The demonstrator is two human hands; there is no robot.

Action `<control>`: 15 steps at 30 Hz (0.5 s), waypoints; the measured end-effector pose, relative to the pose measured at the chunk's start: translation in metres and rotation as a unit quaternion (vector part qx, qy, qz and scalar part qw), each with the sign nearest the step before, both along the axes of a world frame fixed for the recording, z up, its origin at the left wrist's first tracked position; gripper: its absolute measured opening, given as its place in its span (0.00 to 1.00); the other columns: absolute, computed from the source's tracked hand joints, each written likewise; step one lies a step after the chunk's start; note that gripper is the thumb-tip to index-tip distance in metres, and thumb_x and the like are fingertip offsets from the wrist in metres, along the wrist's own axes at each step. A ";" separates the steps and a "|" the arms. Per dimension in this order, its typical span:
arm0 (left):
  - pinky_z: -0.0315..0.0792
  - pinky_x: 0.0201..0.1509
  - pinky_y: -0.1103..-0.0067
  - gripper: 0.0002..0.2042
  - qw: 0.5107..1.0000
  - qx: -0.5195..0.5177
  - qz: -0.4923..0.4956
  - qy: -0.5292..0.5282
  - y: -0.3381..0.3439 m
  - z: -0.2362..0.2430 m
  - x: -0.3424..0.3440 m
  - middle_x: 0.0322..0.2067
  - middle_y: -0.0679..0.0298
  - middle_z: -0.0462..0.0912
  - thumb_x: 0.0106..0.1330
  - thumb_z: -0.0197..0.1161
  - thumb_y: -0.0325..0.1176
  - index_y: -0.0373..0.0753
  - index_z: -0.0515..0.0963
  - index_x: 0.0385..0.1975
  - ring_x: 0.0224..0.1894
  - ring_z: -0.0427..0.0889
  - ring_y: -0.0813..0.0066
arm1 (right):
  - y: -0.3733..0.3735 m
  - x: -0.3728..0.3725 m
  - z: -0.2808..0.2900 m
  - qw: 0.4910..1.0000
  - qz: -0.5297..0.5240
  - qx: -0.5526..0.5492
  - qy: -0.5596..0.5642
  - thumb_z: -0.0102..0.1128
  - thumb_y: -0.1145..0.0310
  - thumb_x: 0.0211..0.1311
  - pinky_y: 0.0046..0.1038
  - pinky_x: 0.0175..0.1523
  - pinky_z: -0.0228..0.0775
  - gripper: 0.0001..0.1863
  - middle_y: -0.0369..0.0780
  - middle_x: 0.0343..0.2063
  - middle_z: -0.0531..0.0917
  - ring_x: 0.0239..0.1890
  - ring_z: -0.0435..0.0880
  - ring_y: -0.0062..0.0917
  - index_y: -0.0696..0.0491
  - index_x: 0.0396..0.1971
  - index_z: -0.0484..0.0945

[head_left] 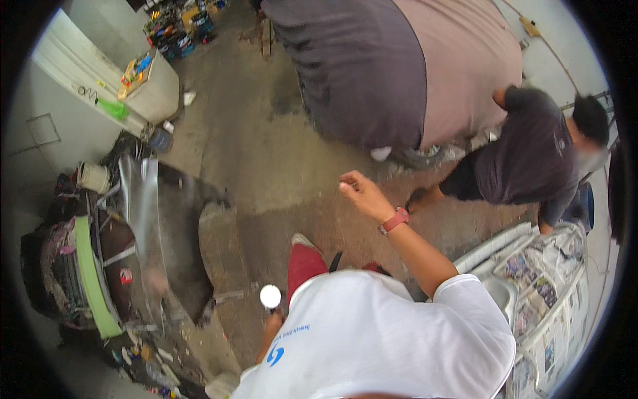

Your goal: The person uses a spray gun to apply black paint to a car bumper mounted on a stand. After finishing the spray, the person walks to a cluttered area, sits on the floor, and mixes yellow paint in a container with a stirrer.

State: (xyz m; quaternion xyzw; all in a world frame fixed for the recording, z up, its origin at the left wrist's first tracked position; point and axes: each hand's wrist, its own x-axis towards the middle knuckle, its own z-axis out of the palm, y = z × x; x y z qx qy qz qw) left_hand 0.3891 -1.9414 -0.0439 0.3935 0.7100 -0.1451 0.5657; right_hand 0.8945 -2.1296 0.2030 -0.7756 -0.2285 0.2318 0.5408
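Observation:
Low at my left side, my left hand [273, 324] is closed round the dark lower part of an object with a round white top [270, 296]; its exact kind does not show. My right hand [361, 193] is raised in front of me over the floor, with a red watch [396, 220] on the wrist. Its fingers curl in toward the thumb, and a tiny pale spot shows at the fingertips; what it is I cannot make out. Left of my left hand lies a grey car body panel [149, 219] with a glossy dark part.
A co-worker [525, 146] in dark clothes bends at the right beside a newspaper-masked grey part [541, 286]. Ahead stands a vehicle under a grey-and-beige cover [372, 66]. A white bin [156, 86] and clutter [176, 33] line the far left. Concrete floor [246, 153] runs between.

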 end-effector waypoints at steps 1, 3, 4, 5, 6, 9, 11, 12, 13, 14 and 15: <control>0.80 0.38 0.74 0.17 1.000 -0.005 0.001 -0.003 0.014 -0.003 0.022 0.43 0.61 0.83 0.78 0.60 0.37 0.36 0.76 0.61 0.34 0.83 0.71 | 0.035 0.036 0.005 0.999 0.022 0.009 -0.027 0.61 0.54 0.76 0.34 0.55 0.77 0.23 0.44 0.47 0.87 0.48 0.86 0.30 0.58 0.56 0.78; 0.80 0.38 0.74 0.17 1.000 -0.017 0.004 -0.008 0.052 -0.010 0.071 0.43 0.61 0.83 0.78 0.60 0.37 0.36 0.76 0.60 0.34 0.83 0.71 | 0.102 0.101 -0.006 0.999 0.045 0.002 0.008 0.62 0.53 0.76 0.33 0.54 0.77 0.23 0.44 0.47 0.87 0.48 0.86 0.29 0.58 0.56 0.78; 0.80 0.38 0.74 0.17 1.000 -0.022 0.002 -0.007 0.072 -0.015 0.094 0.43 0.61 0.83 0.78 0.60 0.37 0.36 0.76 0.60 0.34 0.83 0.71 | 0.133 0.123 -0.024 0.997 0.063 0.005 0.036 0.62 0.53 0.76 0.33 0.54 0.77 0.23 0.44 0.48 0.87 0.48 0.86 0.29 0.58 0.56 0.78; 0.80 0.37 0.74 0.16 1.000 -0.024 0.002 -0.006 0.097 -0.019 0.117 0.43 0.62 0.83 0.78 0.60 0.37 0.36 0.77 0.60 0.34 0.83 0.71 | 0.162 0.138 -0.048 0.998 0.044 -0.026 0.046 0.62 0.53 0.75 0.34 0.55 0.77 0.23 0.44 0.48 0.87 0.48 0.86 0.29 0.57 0.56 0.78; 0.80 0.37 0.74 0.16 1.000 -0.025 0.004 -0.009 0.123 -0.019 0.142 0.42 0.62 0.83 0.78 0.60 0.37 0.36 0.77 0.60 0.34 0.83 0.72 | 0.185 0.158 -0.073 0.997 0.032 -0.047 0.057 0.62 0.53 0.75 0.34 0.56 0.77 0.23 0.44 0.48 0.87 0.48 0.86 0.29 0.57 0.56 0.78; 0.79 0.37 0.74 0.16 0.999 -0.028 0.014 -0.017 0.205 -0.013 0.201 0.42 0.62 0.82 0.78 0.60 0.37 0.36 0.77 0.59 0.33 0.83 0.72 | 0.221 0.210 -0.176 0.974 -0.072 -0.076 0.202 0.61 0.50 0.75 0.39 0.61 0.76 0.27 0.47 0.51 0.87 0.51 0.87 0.36 0.59 0.58 0.79; 0.79 0.37 0.74 0.16 0.999 -0.018 0.030 -0.027 0.269 -0.001 0.242 0.42 0.62 0.82 0.78 0.60 0.37 0.36 0.77 0.59 0.33 0.83 0.72 | 0.209 0.231 -0.247 0.958 0.017 -0.282 0.056 0.56 0.55 0.78 0.37 0.56 0.79 0.24 0.48 0.49 0.87 0.46 0.88 0.36 0.58 0.60 0.77; 0.79 0.36 0.74 0.16 0.999 -0.016 0.041 -0.030 0.296 0.007 0.259 0.41 0.62 0.82 0.78 0.60 0.37 0.36 0.77 0.59 0.33 0.83 0.72 | 0.196 0.238 -0.277 0.847 0.283 -0.336 -0.300 0.55 0.59 0.77 0.42 0.60 0.78 0.22 0.51 0.52 0.87 0.51 0.87 0.46 0.56 0.62 0.77; 0.79 0.36 0.74 0.16 0.998 -0.012 0.055 -0.035 0.328 0.012 0.281 0.41 0.63 0.82 0.78 0.61 0.37 0.36 0.78 0.58 0.33 0.83 0.72 | 0.194 0.243 -0.305 0.840 0.205 -0.503 0.005 0.54 0.63 0.76 0.43 0.61 0.77 0.22 0.51 0.57 0.84 0.56 0.85 0.48 0.52 0.66 0.74; 0.79 0.36 0.74 0.16 0.997 -0.009 0.070 -0.041 0.358 0.016 0.302 0.41 0.63 0.82 0.78 0.61 0.37 0.36 0.78 0.58 0.33 0.83 0.72 | 0.176 0.249 -0.319 0.838 0.188 -0.508 0.060 0.54 0.63 0.76 0.43 0.62 0.76 0.22 0.51 0.58 0.84 0.57 0.84 0.48 0.52 0.66 0.75; 0.78 0.36 0.74 0.16 0.995 -0.003 0.087 -0.047 0.389 0.018 0.326 0.41 0.63 0.82 0.78 0.61 0.37 0.36 0.78 0.58 0.33 0.83 0.72 | 0.156 0.251 -0.321 0.841 0.139 -0.509 0.119 0.53 0.63 0.76 0.44 0.62 0.76 0.22 0.51 0.58 0.83 0.58 0.84 0.48 0.52 0.66 0.75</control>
